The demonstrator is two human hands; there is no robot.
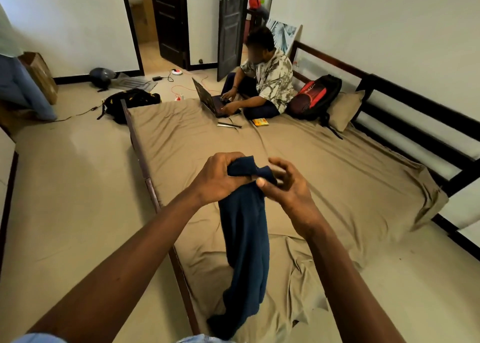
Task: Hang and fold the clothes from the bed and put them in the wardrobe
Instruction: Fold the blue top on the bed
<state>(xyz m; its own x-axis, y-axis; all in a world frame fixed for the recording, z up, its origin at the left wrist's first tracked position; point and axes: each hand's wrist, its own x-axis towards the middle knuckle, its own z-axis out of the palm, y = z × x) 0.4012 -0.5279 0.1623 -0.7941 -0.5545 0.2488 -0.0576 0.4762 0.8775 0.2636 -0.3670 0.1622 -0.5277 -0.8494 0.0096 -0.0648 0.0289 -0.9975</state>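
Left hand (218, 177) is clamped on the bunched top end of a navy garment (244, 238), fingers curled over the cloth. Right hand (285, 186) is right beside it: the thumb pins the same top edge and the curled fingers behind are blurred, so it reads as a pinch. Both hands are close together above the bed (337, 176).

The garment hangs straight down from the hands. Its lower end lies crumpled on the tan sheet near the bed's near corner, by the left side rail.

At the far end of the bed a seated person (270, 83) has both hands on a laptop (207, 98). A red-and-black backpack (314, 96) leans on a tan pillow (344, 109) just beside that person. A yellow packet (260, 122) lies on the sheet near their knee.

On the floor left of the bed are a black bag (130, 101) and, further back, a helmet (101, 76).
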